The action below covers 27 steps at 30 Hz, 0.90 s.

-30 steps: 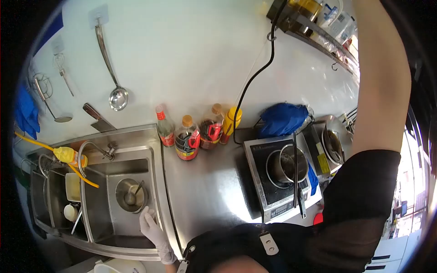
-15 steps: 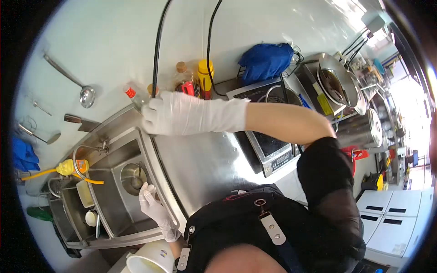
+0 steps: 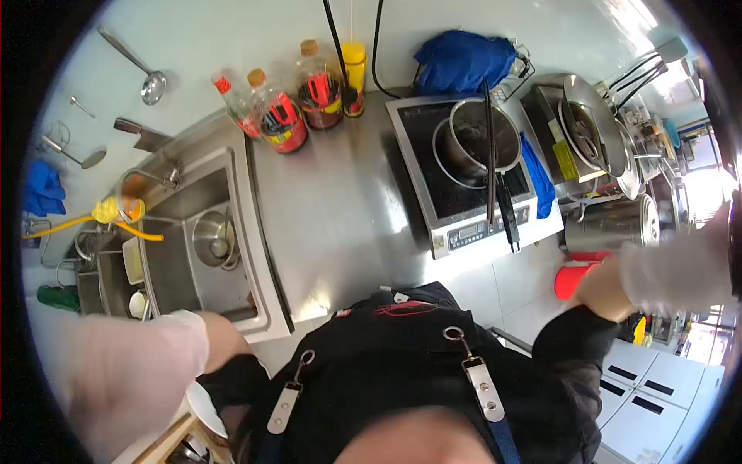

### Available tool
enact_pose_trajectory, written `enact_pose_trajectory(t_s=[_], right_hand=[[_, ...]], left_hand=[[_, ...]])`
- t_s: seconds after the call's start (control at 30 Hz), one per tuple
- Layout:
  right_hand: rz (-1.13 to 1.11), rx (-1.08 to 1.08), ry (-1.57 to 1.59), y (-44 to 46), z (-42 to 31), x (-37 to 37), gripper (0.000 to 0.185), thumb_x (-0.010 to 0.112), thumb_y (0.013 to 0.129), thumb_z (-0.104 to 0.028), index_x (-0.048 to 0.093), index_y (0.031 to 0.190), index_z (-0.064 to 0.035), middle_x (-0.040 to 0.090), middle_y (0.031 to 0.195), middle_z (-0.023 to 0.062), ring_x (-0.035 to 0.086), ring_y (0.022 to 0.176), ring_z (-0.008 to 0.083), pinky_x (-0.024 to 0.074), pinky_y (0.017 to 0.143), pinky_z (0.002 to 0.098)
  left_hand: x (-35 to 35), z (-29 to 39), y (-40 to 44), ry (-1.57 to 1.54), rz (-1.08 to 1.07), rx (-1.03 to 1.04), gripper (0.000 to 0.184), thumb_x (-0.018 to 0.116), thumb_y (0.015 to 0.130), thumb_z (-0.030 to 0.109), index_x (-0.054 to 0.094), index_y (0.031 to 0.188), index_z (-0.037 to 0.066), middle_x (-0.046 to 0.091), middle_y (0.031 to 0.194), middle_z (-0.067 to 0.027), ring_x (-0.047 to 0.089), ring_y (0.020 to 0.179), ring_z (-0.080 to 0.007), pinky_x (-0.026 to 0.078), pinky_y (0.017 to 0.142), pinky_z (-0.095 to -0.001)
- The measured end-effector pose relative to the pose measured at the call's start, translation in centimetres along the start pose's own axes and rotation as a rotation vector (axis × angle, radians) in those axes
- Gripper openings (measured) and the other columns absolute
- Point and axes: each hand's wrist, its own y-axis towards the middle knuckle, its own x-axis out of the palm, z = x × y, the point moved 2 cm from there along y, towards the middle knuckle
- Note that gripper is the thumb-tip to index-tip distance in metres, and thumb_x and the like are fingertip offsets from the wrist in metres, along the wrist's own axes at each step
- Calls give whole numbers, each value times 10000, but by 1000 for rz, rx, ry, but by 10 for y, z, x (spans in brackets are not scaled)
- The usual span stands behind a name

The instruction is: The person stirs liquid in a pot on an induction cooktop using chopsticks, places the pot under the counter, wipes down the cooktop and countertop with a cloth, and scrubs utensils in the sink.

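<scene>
My left hand, in a white glove, is raised at the lower left in front of the sink's near corner. Motion smears its fingers, so I cannot make out whether it holds anything. At the right edge, my right hand, gloved too, is blurred and partly cut off. Its fingers do not show clearly. A steel sink with a metal bowl is nearest the left hand. On the induction cooker stands a saucepan with a black handle, and dark chopsticks lie across it.
Sauce bottles and a yellow container stand against the wall. A blue cloth hangs behind the cooker. A wok and a large steel pot are at the right. A ladle and a cleaver hang left.
My right hand has swung from over the bottles to the far right. My left hand has left the sink edge for the lower left. The view has shifted, uncovering the bottles and saucepan.
</scene>
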Motion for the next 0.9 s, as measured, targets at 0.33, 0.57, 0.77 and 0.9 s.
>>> enact_pose_trajectory(t_s=[0.33,0.57,0.77,0.9], right_hand=[[130,-282,-88,-29,-81,-189,322,449,969,-280,554,1145,-31,631,1052,109,601,825,211,454,684,339],[157,-222,-111,-69,-59,-244,303,465,958,-250,564,1137,-27,635,1055,112,603,847,214,456,712,338],[245,-298,-87,-69,-44,-295,287,479,949,-225,573,1130,-23,638,1056,115,604,866,217,457,736,338],[251,-315,-54,-80,-57,-324,277,488,942,-207,579,1126,-21,639,1058,117,605,879,219,457,751,338]], left_hand=[[62,119,34,-402,-205,341,255,485,907,200,532,1080,19,616,1014,-108,588,794,-150,468,705,-290],[110,164,45,-432,-208,337,241,487,903,183,540,1066,15,617,1012,-111,590,805,-159,471,716,-293],[121,226,100,-431,-58,395,229,490,899,169,547,1054,11,619,1010,-114,592,815,-166,473,725,-296],[117,276,95,-430,-15,397,221,491,896,159,552,1046,9,620,1009,-115,593,822,-171,474,732,-299]])
